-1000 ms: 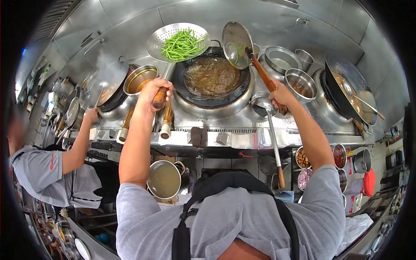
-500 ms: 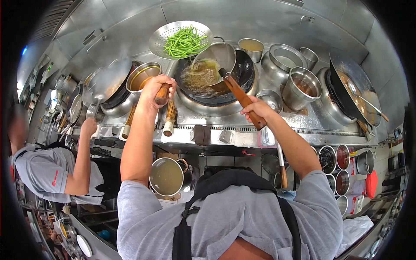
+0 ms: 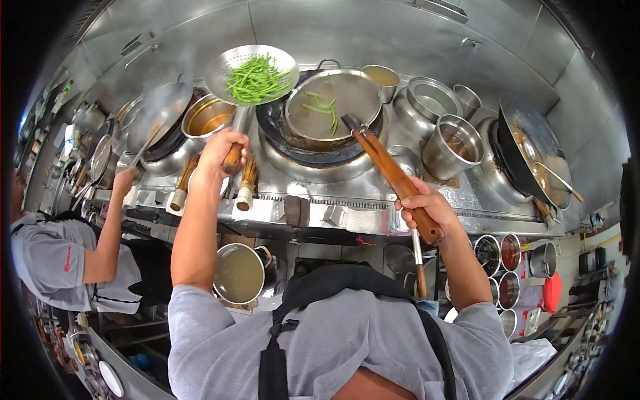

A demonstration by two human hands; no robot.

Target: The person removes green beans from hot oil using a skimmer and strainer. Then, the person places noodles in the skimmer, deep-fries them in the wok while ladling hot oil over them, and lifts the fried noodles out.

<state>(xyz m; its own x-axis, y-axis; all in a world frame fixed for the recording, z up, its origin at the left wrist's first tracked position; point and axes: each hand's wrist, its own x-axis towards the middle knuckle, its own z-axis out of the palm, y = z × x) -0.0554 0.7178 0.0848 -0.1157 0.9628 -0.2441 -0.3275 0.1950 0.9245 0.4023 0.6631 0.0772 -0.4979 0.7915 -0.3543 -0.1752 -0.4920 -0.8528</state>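
Observation:
My left hand (image 3: 223, 155) is closed round the wooden handle of a perforated strainer (image 3: 217, 80), a wide metal bowl holding a heap of green beans (image 3: 259, 79). It hangs beyond the hand, just left of the middle wok (image 3: 273, 133). In my right hand (image 3: 427, 207) is the long wooden handle of a mesh skimmer (image 3: 363, 100). The skimmer's round basket lies over the wok and hides most of its inside. A few loose green beans (image 3: 321, 107) rest on the mesh.
A pot of brown liquid (image 3: 212, 119) stands left of the wok. Metal pots (image 3: 453, 148) and another wok (image 3: 533, 157) are to the right. A ladle (image 3: 418, 257) overhangs the counter edge. Bamboo brushes (image 3: 247, 183) stand in front. At left, a co-worker (image 3: 80, 257) works at a steaming wok.
The skimmer has come up from its tilted position in the bubbling wok and now lies flatter above it, with my right hand nearer me. The strainer of beans has shifted left and nearer.

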